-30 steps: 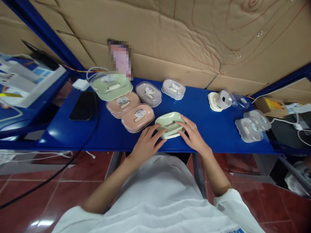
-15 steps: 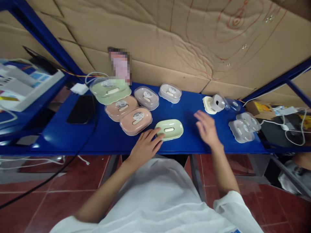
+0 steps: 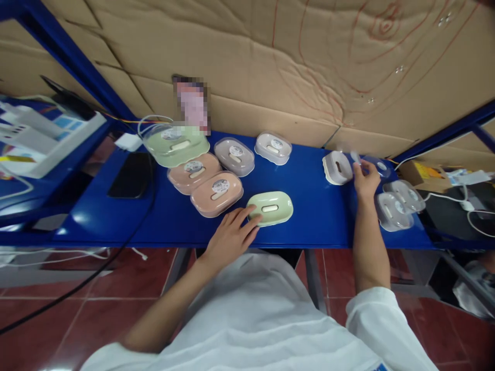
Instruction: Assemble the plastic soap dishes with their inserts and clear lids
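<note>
A light green soap dish (image 3: 283, 209) with a pale oval insert in its middle lies uncovered near the table's front edge. The fingers of my left hand (image 3: 234, 229) curl over its left end and grip the rim. Farther right, my right hand (image 3: 366, 178) pinches a clear plastic piece (image 3: 355, 156), blurred and partly hidden; it looks like a lid. Just left of that hand, a greyish dish (image 3: 341, 168) with a dark slot rests tilted on a cream base (image 3: 330, 172). Behind the fingers lies a clear lid (image 3: 382, 167) with a round label.
Lidded soap dishes stand left: a green one (image 3: 176, 147), pink ones (image 3: 217, 195) and a grey one (image 3: 234, 157). Another grey one (image 3: 273, 148) sits at the back. Clear lids (image 3: 394, 211) lie right. A black phone (image 3: 130, 175) and a cable are at left; cardboard (image 3: 247, 67) walls the back.
My right hand has moved right and back and now pinches the clear piece. The greyish dish has turned, showing its slot at another angle. My left hand stays on the green dish.
</note>
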Demonstrator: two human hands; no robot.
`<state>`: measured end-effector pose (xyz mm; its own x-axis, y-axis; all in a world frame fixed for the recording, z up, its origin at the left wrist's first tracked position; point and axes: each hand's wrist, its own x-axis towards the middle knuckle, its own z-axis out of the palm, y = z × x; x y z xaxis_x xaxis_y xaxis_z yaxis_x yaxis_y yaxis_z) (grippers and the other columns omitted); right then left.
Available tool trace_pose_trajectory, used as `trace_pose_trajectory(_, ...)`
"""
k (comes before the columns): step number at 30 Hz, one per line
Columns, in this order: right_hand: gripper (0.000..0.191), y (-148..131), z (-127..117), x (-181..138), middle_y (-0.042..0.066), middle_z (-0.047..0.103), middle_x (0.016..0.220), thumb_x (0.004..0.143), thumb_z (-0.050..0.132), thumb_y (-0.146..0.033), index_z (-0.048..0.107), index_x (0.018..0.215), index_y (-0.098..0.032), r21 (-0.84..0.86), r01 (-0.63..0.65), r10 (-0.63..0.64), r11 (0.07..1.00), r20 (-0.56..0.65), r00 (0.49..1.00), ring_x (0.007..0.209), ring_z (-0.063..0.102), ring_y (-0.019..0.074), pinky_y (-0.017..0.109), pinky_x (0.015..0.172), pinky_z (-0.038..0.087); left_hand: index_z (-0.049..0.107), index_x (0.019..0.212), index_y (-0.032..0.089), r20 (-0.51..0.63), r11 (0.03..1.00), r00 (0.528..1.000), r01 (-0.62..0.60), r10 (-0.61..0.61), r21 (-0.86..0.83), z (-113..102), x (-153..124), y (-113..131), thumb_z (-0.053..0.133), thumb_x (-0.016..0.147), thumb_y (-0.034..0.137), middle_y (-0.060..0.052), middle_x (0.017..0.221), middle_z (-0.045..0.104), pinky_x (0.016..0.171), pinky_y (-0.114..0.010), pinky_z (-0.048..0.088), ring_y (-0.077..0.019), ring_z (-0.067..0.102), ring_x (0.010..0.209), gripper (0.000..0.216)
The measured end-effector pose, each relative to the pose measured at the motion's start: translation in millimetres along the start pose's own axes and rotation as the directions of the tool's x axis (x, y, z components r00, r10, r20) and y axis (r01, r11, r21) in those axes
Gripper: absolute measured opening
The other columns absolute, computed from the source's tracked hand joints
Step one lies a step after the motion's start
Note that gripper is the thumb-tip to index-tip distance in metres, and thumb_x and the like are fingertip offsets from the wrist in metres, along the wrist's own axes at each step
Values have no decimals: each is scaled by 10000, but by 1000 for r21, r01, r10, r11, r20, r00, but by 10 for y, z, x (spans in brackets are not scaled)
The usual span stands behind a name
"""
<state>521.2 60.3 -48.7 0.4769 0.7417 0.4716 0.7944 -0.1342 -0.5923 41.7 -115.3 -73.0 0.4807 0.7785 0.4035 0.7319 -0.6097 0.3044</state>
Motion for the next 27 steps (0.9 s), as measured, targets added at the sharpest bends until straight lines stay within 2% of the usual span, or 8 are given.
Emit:
trace_pose_trajectory(3,548,-215,-112,-246,258,718,1236,972,715,-517,715,1268,-56,80,120,-115,989,-66,991,1093,729,262,401,935,597,693,1349,235,-14,1000,1000,5,-5,-23,-3,-7,-4,617,1072,279,-122,1486,650,1099,-499,554,-313,647,1267,291)
trace_pose_trajectory(5,513,-467,-216,-625,202,708,1308,961,746,-553,732,1264,-139,133,250,-244,959,-59,968,1227,698,284,431,1008,602,701,1293,227,-49,998,999,8,-10,-57,-4,-13,-15,651,1062,313,-136,1461,652,1105,-489,560,-308,651,1274,252)
trace_pose_trajectory(8,382,-910,-342,-1398,130,716,1349,987,767,-467,732,1298,-248,236,484,-511,843,70,857,1337,670,330,582,1154,546,691,1227,216,-111,995,994,12,-23,-98,-2,-21,-36,691,1045,336,-155,1450,631,1130,-482,559,-307,647,1317,218)
trace_pose_trajectory(13,297,-1341,-332,-2288,107,736,1305,1026,715,-349,702,1316,-287,494,433,-601,754,252,759,1289,718,306,539,1121,606,519,1495,241,-117,973,986,89,-116,-214,14,-23,-45,707,1034,352,-185,1583,524,1163,-492,565,-320,582,1455,510)
trace_pose_trajectory(17,177,-1323,-283,-2365,64,736,1340,1077,599,-249,710,1206,-296,577,422,-675,699,339,655,1396,658,273,614,1283,456,298,1673,274,-106,950,978,146,-181,-275,32,-26,-47,702,1036,364,-198,1701,415,1185,-517,554,-347,462,1576,759)
trace_pose_trajectory(20,217,-1293,-300,-2331,58,729,1350,1091,539,-207,704,1201,-297,613,425,-712,666,352,608,1410,648,255,634,1309,413,356,1656,290,-99,958,985,108,-139,-267,41,-28,-59,670,1057,345,-185,1711,421,1196,-521,547,-335,513,1543,679)
trace_pose_trajectory(24,438,-1331,-322,-2357,83,686,1451,1082,592,-282,577,1517,-337,562,501,-745,658,391,540,1483,583,294,668,1314,385,509,1539,260,-109,961,988,80,-113,-265,69,-35,-88,652,1066,348,-180,1662,500,1211,-536,532,-324,539,1524,502)
trace_pose_trajectory(27,694,-1362,-299,-2399,108,469,1702,1067,647,-316,363,1698,-366,455,614,-762,645,437,478,1642,349,350,682,1314,369,554,1482,235,-119,961,986,82,-117,-263,96,-43,-105,660,1062,364,-189,1644,522,1198,-541,542,-329,545,1519,452)
